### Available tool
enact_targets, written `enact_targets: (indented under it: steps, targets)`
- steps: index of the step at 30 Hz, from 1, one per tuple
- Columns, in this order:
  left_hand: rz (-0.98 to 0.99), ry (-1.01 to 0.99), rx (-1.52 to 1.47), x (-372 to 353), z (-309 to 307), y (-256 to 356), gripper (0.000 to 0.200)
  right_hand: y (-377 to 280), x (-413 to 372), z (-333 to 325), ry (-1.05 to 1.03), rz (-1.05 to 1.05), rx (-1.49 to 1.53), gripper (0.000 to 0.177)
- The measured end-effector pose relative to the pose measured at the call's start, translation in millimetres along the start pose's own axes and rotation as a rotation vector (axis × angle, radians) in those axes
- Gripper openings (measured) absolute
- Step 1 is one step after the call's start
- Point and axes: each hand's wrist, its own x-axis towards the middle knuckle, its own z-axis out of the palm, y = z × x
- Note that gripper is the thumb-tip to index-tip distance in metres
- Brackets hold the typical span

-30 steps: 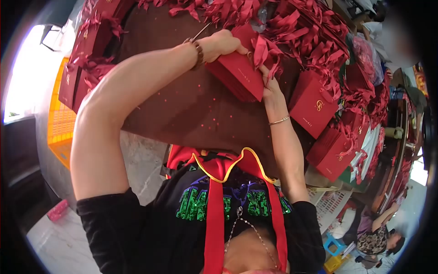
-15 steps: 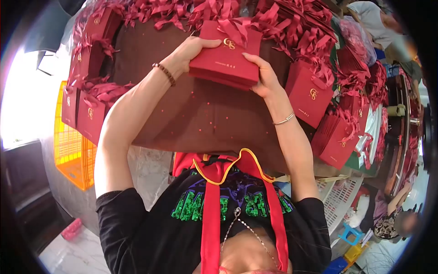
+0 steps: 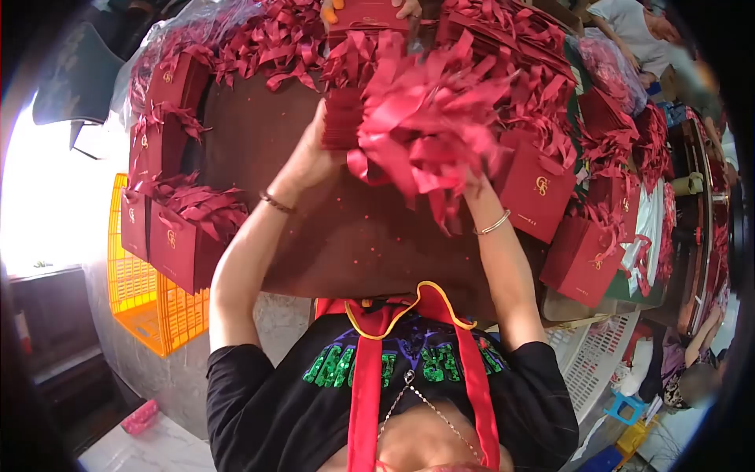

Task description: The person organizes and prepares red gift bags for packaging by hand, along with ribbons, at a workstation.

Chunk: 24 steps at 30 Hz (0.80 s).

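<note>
A stack of small red paper gift bags (image 3: 341, 122) is held over the table, turned on edge, with its loose satin ribbon handles (image 3: 429, 118) spilling to the right, blurred by motion. My left hand (image 3: 316, 157) is closed around the left end of the stack. My right hand (image 3: 476, 186) is at the lower right of the ribbons, which hide its fingers, so its grip does not show. To its right stand more red bags (image 3: 535, 193) with gold lettering.
Bundles of red bags (image 3: 174, 248) line the left table edge. The brown tabletop (image 3: 354, 236) carries tiny red specks. Across it, another person's hands (image 3: 408, 9) hold a red bag (image 3: 368, 16). A yellow crate (image 3: 157, 303) stands lower left; a white basket (image 3: 586, 358) lower right.
The stack has been turned from its gold-printed front to its edge, and its ribbons have swung out to the right. Another person's hands with a red bag now show at the top.
</note>
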Motion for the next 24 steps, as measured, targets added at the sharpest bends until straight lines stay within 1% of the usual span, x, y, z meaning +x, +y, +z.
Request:
enact_targets:
  steps: [1, 2, 3, 4, 5, 6, 7, 8, 9, 10, 11, 12, 13, 14, 15, 16, 17, 18, 19, 20, 21, 22, 23, 24]
  targets:
    - [-0.149, 0.110, -0.138, -5, 4, -23, 0.062, 28, 0, -57, -0.586, 0.028, 0.353, 0.049]
    - [-0.128, 0.085, 0.035, -13, 5, -38, 0.061, 35, 0, -41, -0.590, 0.043, 0.360, 0.049]
    - [-0.109, 0.061, 0.207, -18, 5, -46, 0.059, 42, -7, -8, -0.236, -0.204, -0.162, 0.049]
    - [-0.112, 0.074, 0.211, -18, 5, -46, 0.059, 45, -11, 16, 0.132, -0.445, -0.681, 0.049]
    - [-0.118, 0.095, 0.133, -17, 7, -47, 0.058, 42, -11, 20, 0.122, -0.437, -0.681, 0.049]
    - [-0.130, 0.114, 0.050, -21, 9, -49, 0.057, 42, -16, 22, 0.069, -0.407, -0.499, 0.046]
    - [-0.135, 0.125, 0.047, -24, 10, -48, 0.057, 41, -20, 22, 0.017, -0.376, -0.319, 0.045]
    - [-0.140, 0.113, 0.067, -23, 11, -42, 0.057, 44, -20, 21, 0.183, -0.316, -0.585, 0.045]
    - [-0.145, 0.100, 0.087, -23, 10, -40, 0.057, 42, -19, 17, 0.177, -0.307, -0.589, 0.045]
    - [-0.077, 0.070, 0.195, -22, 8, -40, 0.059, 42, -19, 14, -0.083, -0.249, -0.124, 0.044]
    - [-0.078, 0.076, 0.195, -21, 7, -37, 0.059, 40, -17, 17, -0.334, -0.180, 0.345, 0.043]
    - [-0.172, 0.023, 0.177, -21, 5, -33, 0.066, 39, -17, 20, -0.334, -0.178, 0.347, 0.043]
    - [-0.266, -0.032, 0.158, -22, 4, -29, 0.074, 39, -18, 24, -0.179, -0.216, 0.125, 0.043]
    - [-0.266, -0.033, 0.158, -23, 3, -24, 0.074, 37, -20, 30, -0.023, -0.253, -0.098, 0.042]
    - [-0.206, -0.071, 0.079, -26, 1, -19, 0.083, 36, -21, 33, 0.135, -0.288, -0.323, 0.042]
    - [-0.145, -0.109, -0.001, -27, -1, -14, 0.093, 38, -22, 32, 0.136, -0.288, -0.326, 0.042]
    - [-0.141, -0.108, -0.001, -26, -4, -11, 0.093, 40, -22, 31, 0.166, -0.356, -0.442, 0.042]
    - [-0.012, -0.102, -0.066, -24, -8, -8, 0.096, 40, -21, 30, 0.195, -0.424, -0.557, 0.043]
    - [0.113, -0.098, -0.131, -23, -10, -4, 0.100, 41, -19, 28, 0.195, -0.424, -0.555, 0.043]
    - [0.156, 0.066, -0.145, -17, 2, 9, 0.073, 40, -18, 29, 0.201, -0.398, -0.498, 0.043]
    - [0.148, 0.062, -0.150, -12, 10, 14, 0.073, 39, -18, 37, 0.210, -0.371, -0.441, 0.043]
    - [0.059, 0.201, 0.052, -7, 16, 18, 0.056, 37, -20, 45, 0.219, -0.371, -0.442, 0.043]
    - [-0.028, 0.335, 0.256, -2, 24, 18, 0.042, 29, -19, 64, 0.250, -0.416, -0.521, 0.043]
    - [0.012, 0.453, 0.265, -2, 35, 15, 0.025, 26, -19, 74, 0.284, -0.463, -0.598, 0.043]
